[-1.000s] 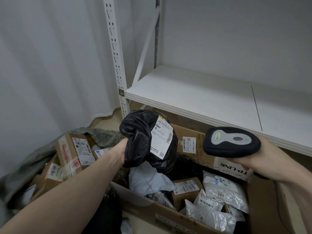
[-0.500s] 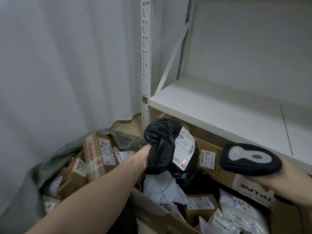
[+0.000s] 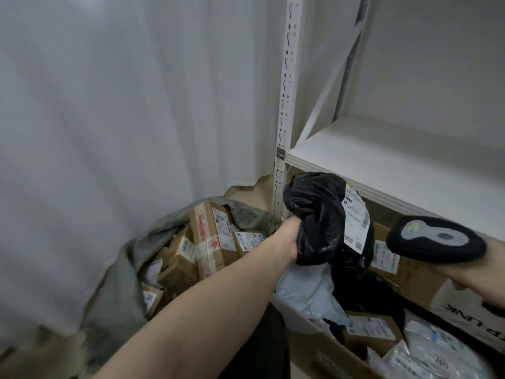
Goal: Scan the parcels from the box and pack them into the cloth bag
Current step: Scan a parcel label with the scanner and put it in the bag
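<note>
My left hand [image 3: 289, 236] grips a black plastic parcel [image 3: 322, 217] with a white shipping label, held up above the left end of the cardboard box [image 3: 420, 277]. My right hand [image 3: 475, 277] holds a black and grey barcode scanner [image 3: 434, 239] at the right, its head pointing left toward the label. The open box below holds several parcels: a grey mailer [image 3: 308, 291], small cartons and white plastic bags. At the lower left lies the grey-green cloth bag [image 3: 123, 283], open, with several taped cartons [image 3: 216, 236] inside.
A white metal shelf [image 3: 382, 160] with a perforated upright [image 3: 284, 105] stands right behind the box. A white curtain [image 3: 123, 105] fills the left. Brown floor shows between the bag and the shelf post.
The view has swung left, bringing more of the cloth bag into sight. The red scan dot seen on the label half a second ago is gone. Parcel and scanner stay held.
</note>
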